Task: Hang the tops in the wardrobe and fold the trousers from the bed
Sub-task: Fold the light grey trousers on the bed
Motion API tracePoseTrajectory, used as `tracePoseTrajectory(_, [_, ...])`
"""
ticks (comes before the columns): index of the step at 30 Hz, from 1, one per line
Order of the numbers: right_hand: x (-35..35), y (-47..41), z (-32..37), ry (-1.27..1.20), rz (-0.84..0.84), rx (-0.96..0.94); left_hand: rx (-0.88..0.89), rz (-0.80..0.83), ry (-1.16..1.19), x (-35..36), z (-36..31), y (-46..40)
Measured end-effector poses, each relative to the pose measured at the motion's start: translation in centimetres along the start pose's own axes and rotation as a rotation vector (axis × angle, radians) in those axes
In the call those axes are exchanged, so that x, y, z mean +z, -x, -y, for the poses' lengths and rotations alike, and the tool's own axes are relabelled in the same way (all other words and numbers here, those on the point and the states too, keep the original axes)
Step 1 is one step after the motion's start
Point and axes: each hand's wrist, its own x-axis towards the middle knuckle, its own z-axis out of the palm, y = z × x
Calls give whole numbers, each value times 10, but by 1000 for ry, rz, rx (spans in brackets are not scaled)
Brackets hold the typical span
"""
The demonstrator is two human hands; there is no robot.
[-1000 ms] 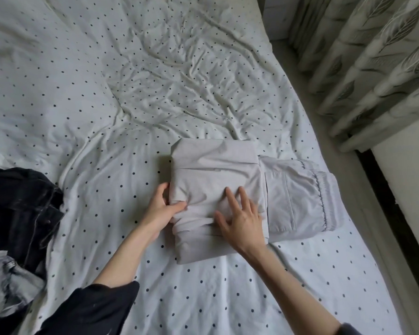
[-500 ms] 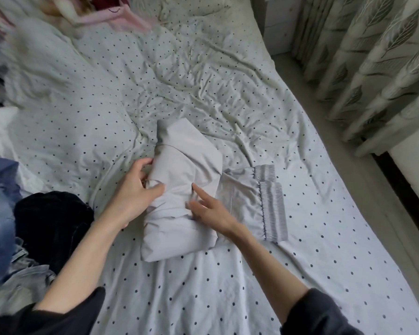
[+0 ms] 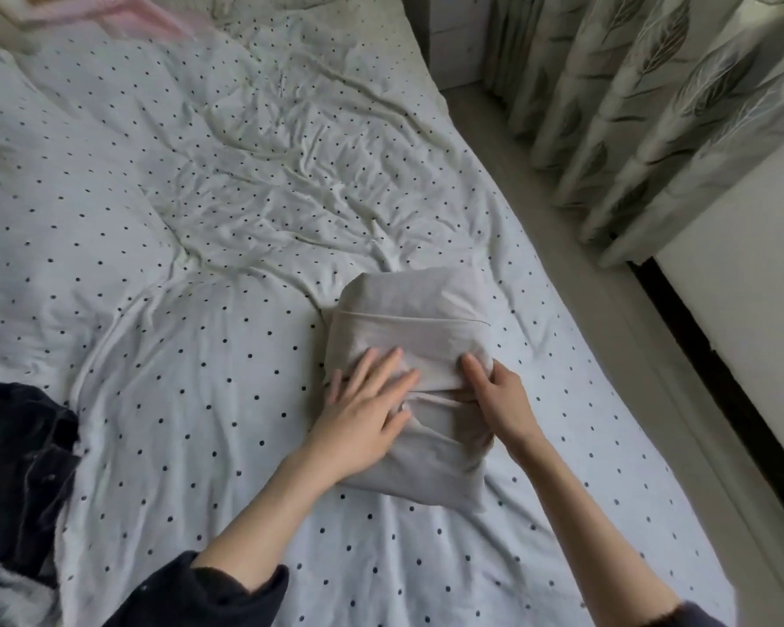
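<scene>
Light grey trousers [image 3: 408, 319] lie folded into a compact bundle on the polka-dot bed [image 3: 200, 355], near its right side. My left hand [image 3: 363, 409] rests flat on the bundle's near left part, fingers spread. My right hand [image 3: 499, 400] presses on the bundle's right part, fingers curled onto a fold of the cloth. Whether those fingers pinch the fabric is hard to tell. The waistband is tucked out of sight.
A pile of dark clothes [image 3: 19, 463] with a grey garment [image 3: 5, 595] lies at the bed's left edge. Something pink [image 3: 123, 15] sits at the far top left. Leaf-patterned curtains [image 3: 643, 92] hang right, beyond a strip of floor [image 3: 607, 337].
The trousers' waistband end, which stuck out to the right, is now folded in, making one compact bundle. Both hands have shifted onto its top.
</scene>
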Motion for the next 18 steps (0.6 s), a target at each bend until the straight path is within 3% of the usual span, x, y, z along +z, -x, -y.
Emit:
tracePoseTrajectory(2, [-2, -14, -12, 69, 5, 12, -52, 121, -116, 17, 12, 1])
tracePoseTrajectory(4, [-7, -30, -23, -80, 59, 111, -68, 176, -146, 27, 21, -1])
tracePoseTrajectory(6, [-16, -43, -31, -237, 166, 248, -76, 186, -160, 30, 26, -5])
tracePoseTrajectory(10, [-40, -64, -37, -293, 435, 387, -38, 197, -73, 29, 34, -10])
tracePoseTrajectory(11, [-42, -67, -39, -307, 462, 413, -26, 171, 31, 28, 32, -12])
tracePoseTrajectory(13, [-44, -70, -40, -329, 494, 457, -58, -64, 411, 23, 30, -13])
tracePoseTrajectory(16, [-44, -73, -43, -389, 525, 499, -363, -471, 653, 13, 41, -13])
tracePoseTrajectory(18, [-44, -73, -46, -426, 497, 516, -626, -419, 790, 8, 53, -17])
